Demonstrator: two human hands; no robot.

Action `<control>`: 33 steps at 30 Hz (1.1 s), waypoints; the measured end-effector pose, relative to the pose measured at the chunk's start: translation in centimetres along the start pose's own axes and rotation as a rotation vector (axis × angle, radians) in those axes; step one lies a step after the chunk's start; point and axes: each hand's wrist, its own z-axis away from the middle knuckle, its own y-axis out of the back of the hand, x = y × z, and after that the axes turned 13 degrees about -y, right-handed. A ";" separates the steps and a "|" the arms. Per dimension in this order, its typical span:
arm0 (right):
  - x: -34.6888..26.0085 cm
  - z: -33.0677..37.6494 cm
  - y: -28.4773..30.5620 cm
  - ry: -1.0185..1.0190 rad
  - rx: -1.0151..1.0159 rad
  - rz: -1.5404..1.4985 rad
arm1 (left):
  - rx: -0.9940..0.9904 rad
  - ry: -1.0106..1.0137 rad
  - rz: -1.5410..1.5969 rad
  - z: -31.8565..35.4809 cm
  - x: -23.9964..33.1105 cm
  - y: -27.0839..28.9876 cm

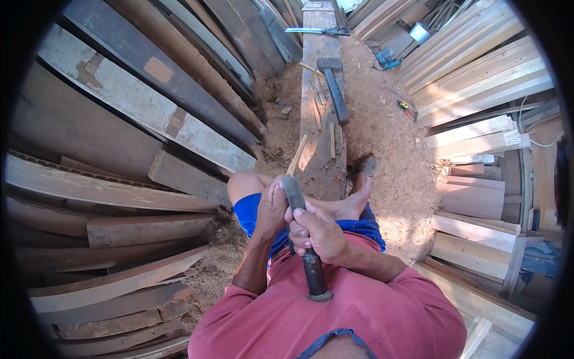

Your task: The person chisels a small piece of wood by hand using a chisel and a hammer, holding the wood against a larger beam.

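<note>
A chisel with a dark round handle and a wide grey blade lies between my hands, its handle end up against my red shirt. My right hand is closed around it where blade and handle meet. Closed beside the blade's far end, my left hand pinches a thin, pointed strip of wood that sticks out ahead. The blade lies over the strip's near part, so their contact is hidden. Beyond my hands a long plank carries a dark hammer-like mallet and several wood slivers.
A handsaw lies across the plank's far part. Sawdust covers the floor. Stacked boards line the left and right. A blue power tool and a small red-and-yellow tool lie at the right. My bare foot rests close by.
</note>
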 end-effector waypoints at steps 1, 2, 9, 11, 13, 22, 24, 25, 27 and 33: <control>-0.1 0.2 0.0 0.017 0.032 0.005 | -0.021 -0.033 -0.061 0.0 0.3 -0.1; -0.3 1.2 0.8 0.164 0.079 0.042 | -0.145 -0.272 -0.238 1.6 -1.4 -0.2; -4.7 2.4 3.8 0.372 0.198 -0.045 | 0.064 0.305 0.565 5.0 -4.1 -1.5; -4.2 0.0 4.1 0.323 0.182 -0.137 | 0.155 0.181 0.879 1.8 -5.3 -1.1; -3.9 -1.5 3.3 0.171 0.091 -0.176 | 0.150 0.211 0.947 -1.0 -5.6 -0.4; 0.0 -1.8 -0.1 -0.025 -0.038 -0.062 | -0.011 0.281 0.415 -2.3 -5.0 0.3; 0.3 -1.4 0.1 -0.021 -0.032 -0.027 | -0.009 0.196 0.257 -1.2 -5.0 1.0; 0.4 -1.2 0.3 -0.033 -0.049 -0.037 | -0.006 0.107 0.100 -0.7 -5.0 1.2; 0.4 -0.9 0.4 -0.051 -0.071 -0.045 | 0.075 0.030 -0.013 0.4 -4.8 0.5; 0.0 -0.1 0.6 -0.003 -0.044 0.017 | -0.030 -0.058 0.021 0.0 -0.4 -0.1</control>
